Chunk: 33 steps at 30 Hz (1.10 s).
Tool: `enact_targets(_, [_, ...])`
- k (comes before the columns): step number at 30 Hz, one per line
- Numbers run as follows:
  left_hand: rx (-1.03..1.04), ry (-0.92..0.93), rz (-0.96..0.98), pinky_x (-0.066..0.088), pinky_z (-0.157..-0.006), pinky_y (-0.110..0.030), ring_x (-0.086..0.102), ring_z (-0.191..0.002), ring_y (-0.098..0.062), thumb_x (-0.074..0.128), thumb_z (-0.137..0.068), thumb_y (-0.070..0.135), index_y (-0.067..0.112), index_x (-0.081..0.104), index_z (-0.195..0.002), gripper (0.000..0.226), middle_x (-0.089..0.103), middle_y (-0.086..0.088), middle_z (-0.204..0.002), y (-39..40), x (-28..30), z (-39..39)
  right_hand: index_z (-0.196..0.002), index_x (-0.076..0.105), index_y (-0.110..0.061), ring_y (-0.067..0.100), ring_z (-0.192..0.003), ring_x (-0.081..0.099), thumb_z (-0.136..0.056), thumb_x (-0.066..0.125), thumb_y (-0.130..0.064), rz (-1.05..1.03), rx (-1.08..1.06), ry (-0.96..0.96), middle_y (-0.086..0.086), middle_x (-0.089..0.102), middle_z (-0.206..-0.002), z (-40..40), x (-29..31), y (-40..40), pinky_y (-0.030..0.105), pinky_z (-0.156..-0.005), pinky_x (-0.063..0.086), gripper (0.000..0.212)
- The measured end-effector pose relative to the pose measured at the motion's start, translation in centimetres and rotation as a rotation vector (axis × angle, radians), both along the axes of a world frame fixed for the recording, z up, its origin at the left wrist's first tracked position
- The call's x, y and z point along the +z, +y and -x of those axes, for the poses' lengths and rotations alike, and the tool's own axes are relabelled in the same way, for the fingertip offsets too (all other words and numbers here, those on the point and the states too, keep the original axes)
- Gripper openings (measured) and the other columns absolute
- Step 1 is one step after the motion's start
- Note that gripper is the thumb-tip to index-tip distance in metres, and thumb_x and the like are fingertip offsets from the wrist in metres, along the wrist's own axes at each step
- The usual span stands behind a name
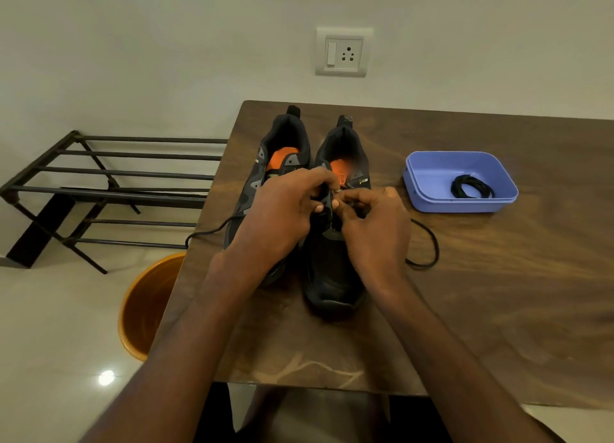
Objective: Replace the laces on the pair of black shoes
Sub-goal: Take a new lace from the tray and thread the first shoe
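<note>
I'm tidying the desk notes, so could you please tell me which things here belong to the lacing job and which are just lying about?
Job: two black shoes with orange insoles, black lace, coiled black lace in blue plastic tray.
Lying about: orange bucket, black metal rack, white wall socket.

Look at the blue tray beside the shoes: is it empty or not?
Not empty. The blue tray holds one coiled black lace near its right side.

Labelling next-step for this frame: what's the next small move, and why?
Probably draw the lace on through the eyelet. Both hands, left hand and right hand, pinch at the eyelets of the right shoe, and slack loops loose on the table; a coiled lace waits in the blue tray.
</note>
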State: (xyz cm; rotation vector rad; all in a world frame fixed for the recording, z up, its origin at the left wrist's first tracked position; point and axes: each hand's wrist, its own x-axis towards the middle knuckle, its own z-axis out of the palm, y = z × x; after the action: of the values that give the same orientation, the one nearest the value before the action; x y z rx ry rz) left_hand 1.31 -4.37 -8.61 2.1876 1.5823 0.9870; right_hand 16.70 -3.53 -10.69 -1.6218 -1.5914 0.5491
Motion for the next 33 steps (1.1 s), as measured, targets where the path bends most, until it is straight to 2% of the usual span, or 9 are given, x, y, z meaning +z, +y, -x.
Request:
enact_targets(7, [0.051,-0.046,0.038,0.059,-0.083,-0.032,0.065,-0.088,-0.006,0.072,-0.093,0.015,0.019,0.069,-0.098,0.007,0.068,0.008,-0.095,-0.2,-0.3,0.3,-0.111,0.078,-0.025,0.013,-0.101,0.058,-0.094,0.070,-0.011,0.013,0.149,0.030,-0.007,0.052,-0.105,-0.7,0.1,0.6,0.034,-0.085,0.057,0.024])
enact_targets(13, [0.059,-0.083,0.000,0.056,-0.075,-0.026,0.063,-0.082,-0.009,0.067,-0.094,0.014,0.016,0.063,-0.097,0.005,0.063,0.006,-0.094,-0.4,-0.4,0.0,-0.125,0.070,-0.033,0.013,-0.099,0.058,-0.094,0.069,-0.034,-0.100,0.161,-0.272,-0.007,0.054,-0.110,-1.7,0.0,0.1,0.045,-0.086,0.057,0.031])
enact_targets(16, [0.097,-0.509,-0.053,0.058,-0.073,-0.024,0.071,-0.091,-0.015,0.051,-0.102,0.007,0.011,0.055,-0.103,0.006,0.070,-0.004,-0.100,-0.7,1.8,0.2,-0.125,0.068,-0.036,0.013,-0.101,0.056,-0.093,0.066,-0.049,-0.094,0.186,-0.270,-0.008,0.053,-0.109,-2.1,0.3,0.1,0.048,-0.085,0.056,0.034])
enact_targets(19, [0.123,-0.910,-0.137,0.051,-0.060,-0.024,0.069,-0.076,-0.026,0.038,-0.110,0.009,0.012,0.046,-0.109,0.009,0.063,-0.008,-0.086,-0.7,3.7,1.1,-0.130,0.061,-0.039,0.013,-0.110,0.051,-0.087,0.064,-0.067,-0.067,0.234,-0.321,-0.007,0.049,-0.117,-2.2,0.4,-0.1,0.049,-0.092,0.053,0.052])
enact_targets(21, [0.179,-0.704,-0.145,0.049,-0.062,-0.022,0.063,-0.072,-0.017,0.044,-0.110,0.017,0.012,0.049,-0.117,0.010,0.059,-0.002,-0.085,-0.6,3.2,1.3,-0.137,0.052,-0.040,0.014,-0.115,0.049,-0.082,0.067,-0.071,-0.080,0.264,-0.352,-0.007,0.045,-0.122,-2.2,0.3,0.0,0.050,-0.095,0.051,0.065])
enact_targets(25, [0.168,0.059,-0.048,0.040,-0.082,-0.017,0.051,-0.094,-0.007,0.068,-0.097,0.032,0.020,0.068,-0.112,0.020,0.057,0.004,-0.105,-0.2,0.0,0.6,-0.146,0.042,-0.038,0.017,-0.123,0.048,-0.074,0.063,-0.076,-0.111,0.283,-0.308,-0.005,0.042,-0.135,-2.4,0.0,0.6,0.050,-0.097,0.051,0.085])
enact_targets(28, [0.125,0.103,0.007,0.047,-0.089,-0.033,0.050,-0.101,-0.012,0.073,-0.093,0.024,0.018,0.073,-0.097,0.007,0.060,0.003,-0.104,0.0,-0.4,0.4,-0.147,0.041,-0.038,0.016,-0.128,0.048,-0.069,0.060,-0.082,-0.086,0.294,-0.256,-0.007,0.039,-0.141,-2.6,-0.3,1.0,0.051,-0.100,0.052,0.092])
enact_targets(30, [0.104,-0.048,-0.032,0.054,-0.087,-0.035,0.060,-0.097,-0.012,0.067,-0.097,0.015,0.014,0.069,-0.095,0.003,0.065,0.002,-0.100,-0.1,0.2,0.2,-0.146,0.041,-0.040,0.015,-0.128,0.048,-0.067,0.061,-0.085,-0.080,0.302,-0.234,-0.008,0.038,-0.142,-2.8,-0.5,1.2,0.051,-0.100,0.052,0.093])
enact_targets(33, [0.064,-0.794,-0.010,0.058,-0.078,-0.028,0.071,-0.095,-0.019,0.045,-0.110,0.014,0.010,0.057,-0.103,0.014,0.071,-0.005,-0.095,-0.7,2.8,0.2,-0.144,0.040,-0.043,0.015,-0.128,0.048,-0.064,0.062,-0.086,-0.075,0.314,-0.209,-0.009,0.037,-0.142,-3.0,-0.6,1.3,0.051,-0.100,0.052,0.094])
